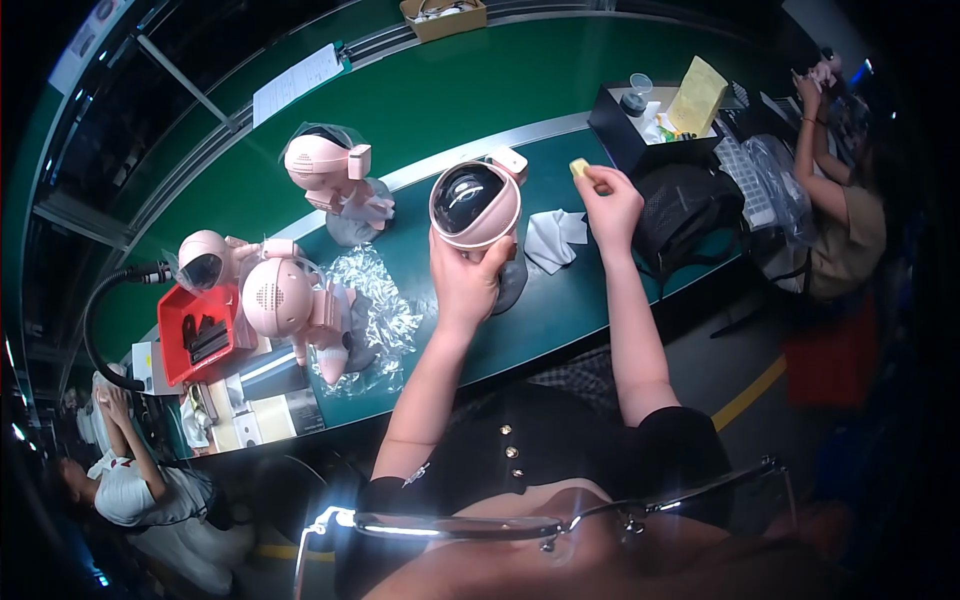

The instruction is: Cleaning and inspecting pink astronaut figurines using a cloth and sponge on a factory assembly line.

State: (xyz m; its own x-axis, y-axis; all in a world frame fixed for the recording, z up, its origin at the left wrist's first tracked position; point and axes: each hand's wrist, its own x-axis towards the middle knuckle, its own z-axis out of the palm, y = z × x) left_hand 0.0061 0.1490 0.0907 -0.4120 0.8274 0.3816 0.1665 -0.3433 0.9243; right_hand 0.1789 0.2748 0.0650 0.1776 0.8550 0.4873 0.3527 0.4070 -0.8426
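A pink astronaut figure (453, 231) with a glossy black visor stands in front of me, partly hidden by my arm. My left hand (464, 281) grips its round head from the near side, the thumb against the rim. To the right, my right hand (612, 203) is raised above the table, pinching a small pale-yellow piece (579, 168) between thumb and fingers, apart from the figure. A crumpled light-grey cloth (553, 241) lies on the table between the figure and my right forearm.
More pink figures (276, 298) stand at the left, beside crumpled clear plastic wrap (376, 300) and a red bin (184, 318). One bagged figure (322, 165) stands farther back. At right are a black box (640, 146) and a black bag (690, 212). Co-workers (846, 215) sit at both ends.
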